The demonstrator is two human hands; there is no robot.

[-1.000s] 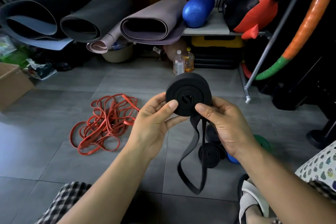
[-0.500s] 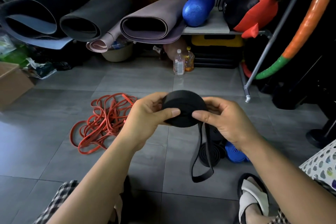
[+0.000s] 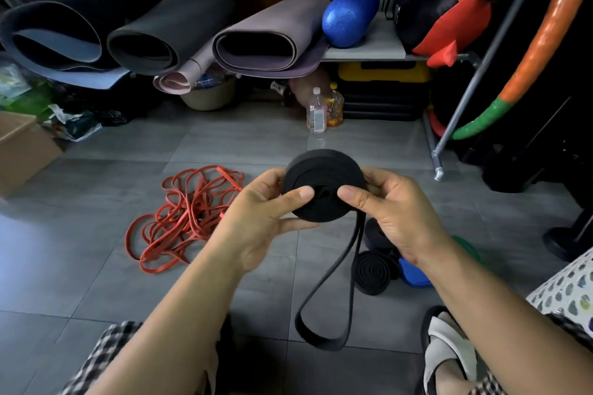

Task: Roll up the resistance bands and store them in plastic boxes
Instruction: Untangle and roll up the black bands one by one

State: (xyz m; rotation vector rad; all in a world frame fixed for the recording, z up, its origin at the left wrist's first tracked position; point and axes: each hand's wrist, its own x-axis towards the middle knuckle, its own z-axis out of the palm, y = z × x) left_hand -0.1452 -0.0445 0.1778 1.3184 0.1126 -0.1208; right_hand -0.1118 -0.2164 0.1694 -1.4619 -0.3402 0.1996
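The black band roll [image 3: 322, 184] sits between both hands above the floor — left hand [image 3: 260, 215] and right hand [image 3: 398, 212] pinch it, thumbs on its face. Its loose loop [image 3: 324, 324] hangs below — red bands [image 3: 186, 218] lie heaped to the left.

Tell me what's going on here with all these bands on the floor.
A person is rolling up a black resistance band. The left hand and right hand both grip the coil, thumbs pressed on its face. The roll is not finished: a loose loop hangs below it. A tangle of red bands lies unrolled on the floor, and rolled black bands and a blue roll sit by the right arm. No plastic box is in view.
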